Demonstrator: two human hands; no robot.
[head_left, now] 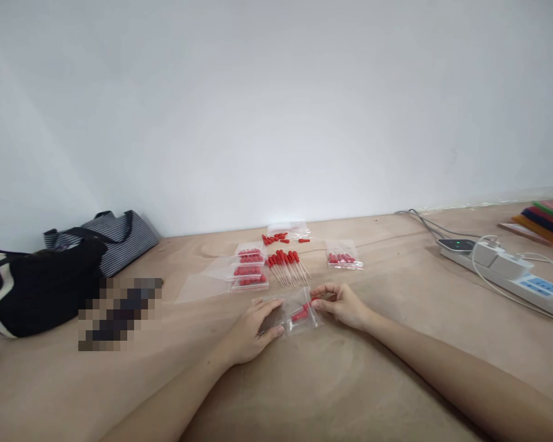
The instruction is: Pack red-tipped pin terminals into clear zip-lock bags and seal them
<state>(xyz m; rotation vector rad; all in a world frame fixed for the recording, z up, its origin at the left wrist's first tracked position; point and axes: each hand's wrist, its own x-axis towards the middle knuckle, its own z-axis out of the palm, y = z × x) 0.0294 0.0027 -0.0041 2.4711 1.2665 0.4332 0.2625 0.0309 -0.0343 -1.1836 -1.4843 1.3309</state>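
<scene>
A clear zip bag [299,325] lies in front of me with a red piece [299,315] inside it. My left hand [254,331] holds the bag's left end, thumb at the near side and fingers at the far side. At the bag's right end, my right hand [343,305] has thumb and fingers closed around a second red piece, partly hidden by the fingertips, at the bag's mouth. Just beyond, red-tipped wooden sticks [288,267] are fanned out. Filled zip bags [250,279] are stacked to their left, and another filled bag [343,256] lies to the right.
Loose red caps [274,238] lie by a clear bag [288,229] near the wall. Bags [41,282] and a blurred dark object [122,316] are at left. A power strip [511,279] with cables and coloured sheets [546,222] are at right.
</scene>
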